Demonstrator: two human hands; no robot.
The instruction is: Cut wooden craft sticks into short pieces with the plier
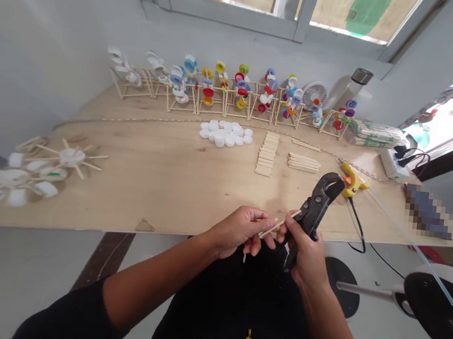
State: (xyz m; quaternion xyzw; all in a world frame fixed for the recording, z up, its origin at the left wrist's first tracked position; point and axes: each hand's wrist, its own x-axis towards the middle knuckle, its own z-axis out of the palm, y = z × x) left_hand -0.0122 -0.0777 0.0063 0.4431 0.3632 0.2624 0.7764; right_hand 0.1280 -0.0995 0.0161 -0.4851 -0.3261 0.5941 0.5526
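Note:
Over the table's front edge, my left hand (244,229) pinches thin wooden sticks (272,228) between thumb and fingers. My right hand (307,249) is wrapped around a black hand cutter (316,206), its curved jaw pointing up and away. The right thumb also presses on the far end of a stick, beside the cutter. Whether the stick touches the blade I cannot tell. Beyond the hands lie a row of short wooden sticks (267,155), a stack of longer sticks (303,163) and a cluster of white bottle caps (225,134).
A yellow glue gun (352,181) with its cord lies to the right, near a white power strip (395,164). Stick-and-cap pinwheels (208,95) line the wall, with a small fan (314,96) and bottle (344,93). Flower-like cap wheels (13,177) sit at left.

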